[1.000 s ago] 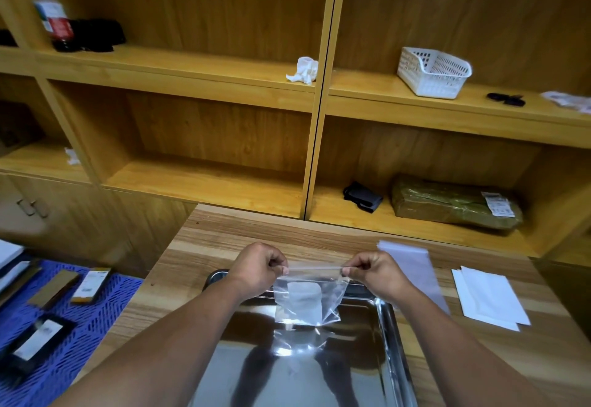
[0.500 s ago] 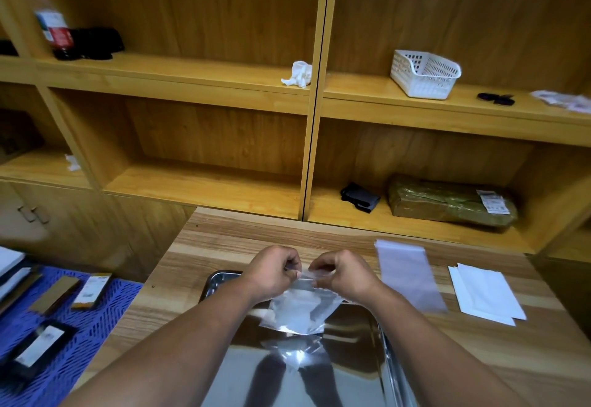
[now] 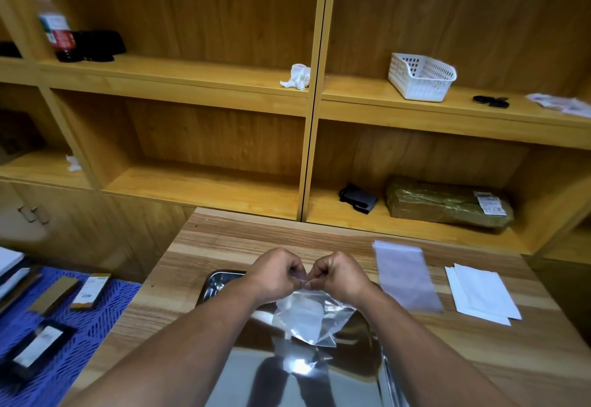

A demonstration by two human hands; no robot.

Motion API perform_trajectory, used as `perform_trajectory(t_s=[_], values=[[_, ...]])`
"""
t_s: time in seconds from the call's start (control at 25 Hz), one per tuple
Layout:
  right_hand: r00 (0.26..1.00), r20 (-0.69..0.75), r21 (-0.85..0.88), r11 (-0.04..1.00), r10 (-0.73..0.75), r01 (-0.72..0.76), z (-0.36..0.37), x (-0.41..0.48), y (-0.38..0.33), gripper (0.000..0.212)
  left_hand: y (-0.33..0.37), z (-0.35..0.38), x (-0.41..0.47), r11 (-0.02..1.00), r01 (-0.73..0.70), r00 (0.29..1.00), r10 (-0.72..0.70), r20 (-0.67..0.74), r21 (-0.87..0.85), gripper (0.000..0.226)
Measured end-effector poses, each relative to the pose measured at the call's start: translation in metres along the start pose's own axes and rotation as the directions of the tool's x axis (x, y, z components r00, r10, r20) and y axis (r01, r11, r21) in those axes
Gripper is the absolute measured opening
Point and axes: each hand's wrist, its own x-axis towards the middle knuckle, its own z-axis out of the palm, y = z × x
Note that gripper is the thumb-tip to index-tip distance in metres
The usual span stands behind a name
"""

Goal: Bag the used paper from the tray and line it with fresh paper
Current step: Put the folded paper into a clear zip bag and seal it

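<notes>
A clear plastic bag [image 3: 311, 317] with a folded white paper inside hangs over the shiny metal tray [image 3: 220, 282]. My left hand [image 3: 275, 274] and my right hand [image 3: 335, 274] pinch the bag's top edge, knuckles almost touching. The tray's bare bottom mirrors my arms and the bag. Fresh white paper sheets [image 3: 481, 293] lie on the wooden table at the right, with a second empty clear bag [image 3: 406, 274] between them and my right hand.
Wooden shelves stand behind the table, holding a white basket [image 3: 422, 75], a wrapped green parcel [image 3: 447, 203], a black item [image 3: 358, 199] and a bottle [image 3: 54, 27]. A blue mat [image 3: 57, 320] with small boxes lies low on the left.
My hands have slid together along the bag's top edge, from wide apart to nearly touching. The bag now hangs bunched and lower over the tray.
</notes>
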Motion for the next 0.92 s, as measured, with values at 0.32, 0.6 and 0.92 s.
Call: perform_trajectory(t_s=[0.32,0.6,0.92], values=[[1.0,-0.009,-0.029,0.999,0.013,-0.014,-0.019,-0.01,0.017,0.02,0.001,0.006,-0.001,0.983,0.087,0.995,-0.093,-0.034,-0.16,0.009],[0.999,-0.044,-0.104,0.994,0.011,-0.016,-0.032,-0.018,0.031,0.005,0.002,0.005,0.001,0.98,0.076,0.997,-0.077,0.002,-0.186,0.01],[0.987,-0.155,-0.313,0.945,0.044,-0.091,-0.043,-0.022,0.042,0.039,-0.001,-0.008,0.003,0.978,0.134,0.989,-0.142,-0.039,-0.159,0.025]])
